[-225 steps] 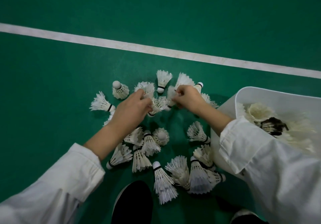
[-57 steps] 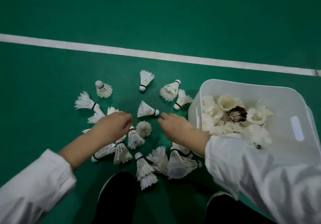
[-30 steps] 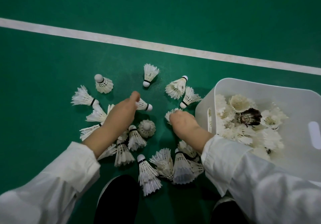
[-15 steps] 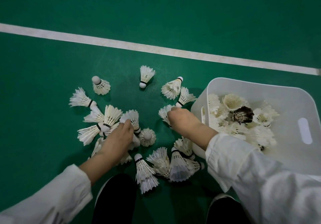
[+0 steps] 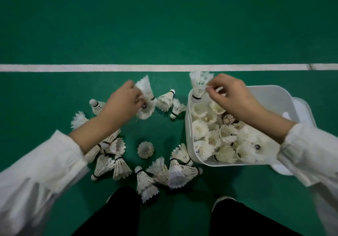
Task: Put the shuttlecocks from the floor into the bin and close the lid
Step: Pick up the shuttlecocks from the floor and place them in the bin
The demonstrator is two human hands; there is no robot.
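Observation:
A white plastic bin (image 5: 270, 94) stands on the green floor at the right, holding several white shuttlecocks (image 5: 219, 140). My right hand (image 5: 232, 96) pinches one shuttlecock (image 5: 199, 83) by its feathers over the bin's far left corner. Raised above the floor left of the bin, my left hand (image 5: 120, 104) grips a small bunch of shuttlecocks (image 5: 145, 96). Several loose shuttlecocks (image 5: 161, 171) lie on the floor between my arms, and one stands alone (image 5: 145, 149) in the middle.
A white court line (image 5: 91, 67) crosses the floor beyond the hands. The bin's white lid (image 5: 303, 111) lies under or behind the bin at the right. My dark trouser legs and shoes (image 5: 223, 202) are at the bottom edge.
Both hands have lifted off the floor with shuttlecocks in them. The right hand has moved right to the bin's rim, and the left hand has risen up and away from me.

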